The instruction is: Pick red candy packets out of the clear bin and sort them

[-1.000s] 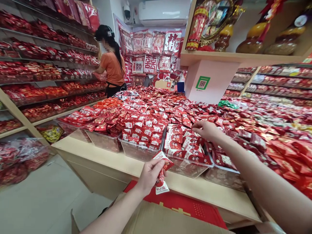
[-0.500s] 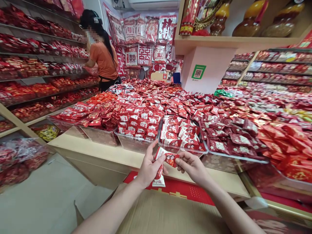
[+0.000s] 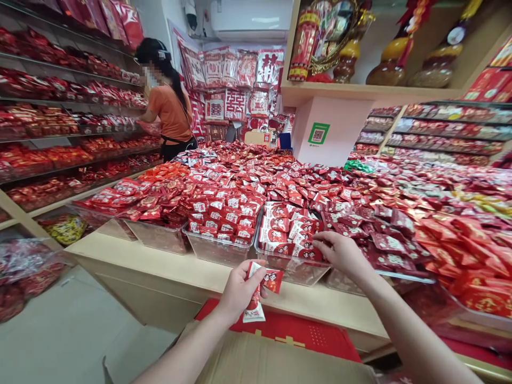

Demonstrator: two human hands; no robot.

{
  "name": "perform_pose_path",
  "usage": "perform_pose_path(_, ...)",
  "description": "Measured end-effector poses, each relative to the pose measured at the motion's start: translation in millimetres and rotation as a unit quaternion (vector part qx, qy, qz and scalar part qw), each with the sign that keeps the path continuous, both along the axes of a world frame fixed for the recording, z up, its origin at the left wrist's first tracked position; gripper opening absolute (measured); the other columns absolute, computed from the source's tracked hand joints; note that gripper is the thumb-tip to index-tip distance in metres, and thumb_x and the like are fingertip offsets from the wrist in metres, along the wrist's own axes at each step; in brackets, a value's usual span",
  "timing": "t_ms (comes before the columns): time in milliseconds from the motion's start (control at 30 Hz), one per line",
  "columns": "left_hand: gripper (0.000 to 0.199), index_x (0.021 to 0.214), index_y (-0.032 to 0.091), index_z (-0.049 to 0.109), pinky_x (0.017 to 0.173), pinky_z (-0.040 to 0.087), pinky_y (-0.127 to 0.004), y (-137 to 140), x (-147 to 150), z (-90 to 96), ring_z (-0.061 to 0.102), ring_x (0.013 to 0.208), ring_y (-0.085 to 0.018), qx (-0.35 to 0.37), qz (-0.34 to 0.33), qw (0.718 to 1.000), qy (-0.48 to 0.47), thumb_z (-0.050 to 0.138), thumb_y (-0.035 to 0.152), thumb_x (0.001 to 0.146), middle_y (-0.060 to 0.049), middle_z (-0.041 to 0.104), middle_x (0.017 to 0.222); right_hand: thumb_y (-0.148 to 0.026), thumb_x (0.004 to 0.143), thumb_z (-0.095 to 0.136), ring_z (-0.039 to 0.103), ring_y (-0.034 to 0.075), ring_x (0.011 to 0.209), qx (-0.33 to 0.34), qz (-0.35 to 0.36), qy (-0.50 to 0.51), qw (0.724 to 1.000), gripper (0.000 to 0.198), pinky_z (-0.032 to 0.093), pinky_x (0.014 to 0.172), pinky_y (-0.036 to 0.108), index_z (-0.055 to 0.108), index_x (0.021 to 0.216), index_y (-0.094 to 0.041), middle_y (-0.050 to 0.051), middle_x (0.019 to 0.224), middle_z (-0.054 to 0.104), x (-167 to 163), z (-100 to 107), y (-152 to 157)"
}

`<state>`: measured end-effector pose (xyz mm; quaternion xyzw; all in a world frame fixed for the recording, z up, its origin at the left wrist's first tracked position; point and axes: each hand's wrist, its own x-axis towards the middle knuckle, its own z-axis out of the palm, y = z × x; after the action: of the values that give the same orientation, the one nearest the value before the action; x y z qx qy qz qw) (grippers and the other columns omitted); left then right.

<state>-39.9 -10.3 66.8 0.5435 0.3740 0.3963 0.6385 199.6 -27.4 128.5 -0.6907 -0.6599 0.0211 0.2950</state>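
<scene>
The left hand (image 3: 239,292) has its grip pinching red-and-white packets (image 3: 253,311) between thumb and fingers, held just in front of the pale tabletop (image 3: 208,279) and above a cardboard box (image 3: 244,357). The right hand (image 3: 340,255) reaches over the near right corner of a clear bin (image 3: 296,271) of similar packets (image 3: 278,224), its grip curled with fingertips at the contents (whether they pinch one, I cannot tell). Farther back on the left, a person in an orange top (image 3: 172,109) stands beside the stocked shelves (image 3: 80,136).
</scene>
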Motion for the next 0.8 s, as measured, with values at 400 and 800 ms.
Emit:
perform_pose_path(400, 0.037, 0.098, 0.014, 0.047, 0.041, 0.036, -0.018, -4, -2, -1.8, 0.053, 0.046, -0.010, 0.006, -0.011, 1.000, 0.017, 0.051, 0.042, 0.075, 0.001, 0.057, 0.063, -0.016, 0.075, 0.048, 0.062, 0.017, 0.080, -0.129, 0.033, -0.131, 0.982, 0.021, 0.043, 0.068, 0.023, 0.060, 0.092, -0.018, 0.005, 0.088, 0.068, 10, 9, 44)
perform_pose_path(800, 0.037, 0.097, 0.014, 0.047, 0.040, 0.035, -0.018, -4, 0, -0.4, 0.052, 0.046, -0.010, 0.010, -0.013, 0.999, 0.035, 0.052, 0.043, 0.074, 0.001, 0.056, 0.062, -0.016, 0.074, 0.046, 0.061, 0.017, 0.078, -0.120, 0.050, -0.182, 0.975, 0.021, 0.041, 0.068, 0.022, 0.064, 0.083, -0.022, 0.003, 0.085, 0.068, 12, 14, 51)
